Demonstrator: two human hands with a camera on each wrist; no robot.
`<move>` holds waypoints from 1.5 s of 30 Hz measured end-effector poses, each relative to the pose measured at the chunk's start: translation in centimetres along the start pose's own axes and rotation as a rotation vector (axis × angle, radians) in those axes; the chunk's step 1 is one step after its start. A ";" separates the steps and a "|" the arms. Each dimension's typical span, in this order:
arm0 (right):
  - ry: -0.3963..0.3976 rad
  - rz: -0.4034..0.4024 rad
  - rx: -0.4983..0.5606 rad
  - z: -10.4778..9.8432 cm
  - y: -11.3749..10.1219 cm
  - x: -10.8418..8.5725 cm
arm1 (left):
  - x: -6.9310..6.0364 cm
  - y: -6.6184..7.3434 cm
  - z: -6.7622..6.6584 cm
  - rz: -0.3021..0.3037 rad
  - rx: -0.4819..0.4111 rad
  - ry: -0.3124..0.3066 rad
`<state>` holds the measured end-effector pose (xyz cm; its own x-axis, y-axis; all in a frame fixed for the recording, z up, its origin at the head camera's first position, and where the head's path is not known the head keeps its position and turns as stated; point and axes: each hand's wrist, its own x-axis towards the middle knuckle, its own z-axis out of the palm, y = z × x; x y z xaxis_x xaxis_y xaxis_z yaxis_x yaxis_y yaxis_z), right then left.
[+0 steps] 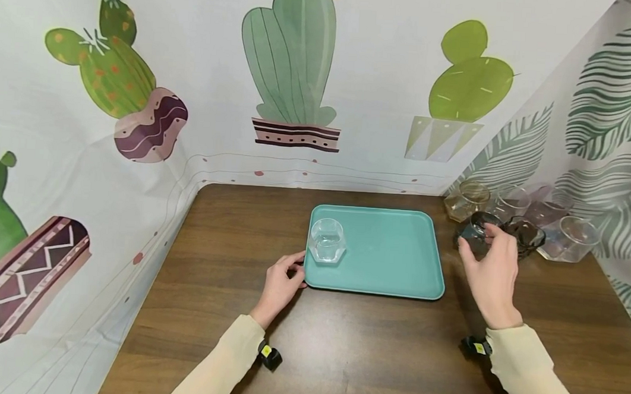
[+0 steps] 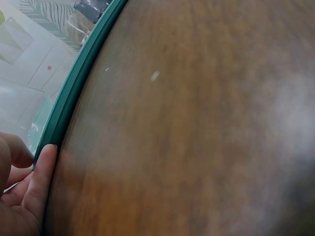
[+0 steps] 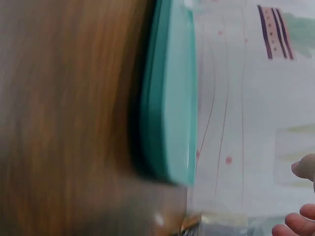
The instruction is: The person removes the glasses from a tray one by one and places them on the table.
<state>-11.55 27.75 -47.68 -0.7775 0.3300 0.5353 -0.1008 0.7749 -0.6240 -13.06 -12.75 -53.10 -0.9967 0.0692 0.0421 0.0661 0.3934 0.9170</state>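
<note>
A teal tray (image 1: pixel 382 254) lies on the wooden table, with a clear faceted glass (image 1: pixel 326 245) upright at its left end. My left hand (image 1: pixel 283 281) grips the tray's near left corner, thumb and bent fingers against the rim; the left wrist view shows a fingertip on the outer edge. To the right of the tray, my right hand (image 1: pixel 493 272) reaches over a dark glass (image 1: pixel 475 229), thumb and fingers spread apart. In the right wrist view, nothing shows between those fingers (image 3: pixel 295 226). Contact with the dark glass cannot be made out.
Several more glasses cluster at the back right: an amber one (image 1: pixel 466 202), a purple one (image 1: pixel 550 206), another dark one (image 1: pixel 527 235) and a clear iridescent one (image 1: pixel 570 240). A cactus-printed cloth (image 1: pixel 379 105) hangs along the table's back edge.
</note>
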 end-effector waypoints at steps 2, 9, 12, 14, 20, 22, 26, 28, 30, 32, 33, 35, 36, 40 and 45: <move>-0.035 -0.001 0.025 0.4 -0.9 -0.2 | 0.0 0.0 0.0 -0.001 -0.002 0.000; -0.120 -0.032 0.138 2.6 -3.5 -0.8 | 0.1 0.0 -0.1 -0.005 0.000 -0.006; -0.174 -0.044 0.180 3.7 -4.4 -1.1 | 0.1 0.1 -0.2 0.000 -0.001 -0.006; -0.218 -0.045 0.212 4.4 -5.0 -1.3 | 0.1 0.1 -0.2 0.003 0.000 -0.005; -0.358 -0.051 0.290 6.4 -7.0 -1.8 | 0.2 0.1 0.0 0.001 0.008 -0.009; -0.388 -0.053 0.299 7.0 -7.7 -1.9 | 0.3 0.1 0.0 0.006 0.004 -0.008; -0.455 -0.067 0.307 8.2 -8.8 -2.3 | 0.3 0.0 0.0 0.014 0.003 -0.003; -0.481 -0.073 0.318 8.7 -9.3 -2.5 | 0.2 0.0 0.0 0.013 0.006 -0.003; -0.508 -0.083 0.337 9.3 -9.7 -2.6 | 0.2 0.0 0.0 0.008 0.010 -0.004; -0.531 -0.083 0.359 9.8 -10.1 -2.8 | 0.2 0.0 0.1 0.005 0.012 -0.005; -0.545 -0.080 0.368 10.1 -10.3 -2.8 | 0.2 0.0 0.1 0.003 0.012 -0.006; -0.578 -0.068 0.380 10.5 -10.7 -2.9 | 0.2 0.1 0.1 0.002 0.013 -0.005; -0.591 -0.057 0.380 10.8 -10.9 -2.9 | 0.1 0.1 0.1 0.002 0.014 -0.004; -0.663 -0.036 0.368 11.6 -11.7 -3.0 | 0.0 0.1 0.0 0.002 0.013 0.002; -0.720 -0.053 0.403 12.8 -12.3 -3.1 | 0.0 0.1 0.1 -0.001 0.016 0.005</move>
<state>-15.86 10.27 -48.99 -0.9590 -0.2345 0.1594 -0.2570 0.4818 -0.8377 -13.08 -12.64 -53.04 -0.9970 0.0639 0.0430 0.0655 0.4082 0.9105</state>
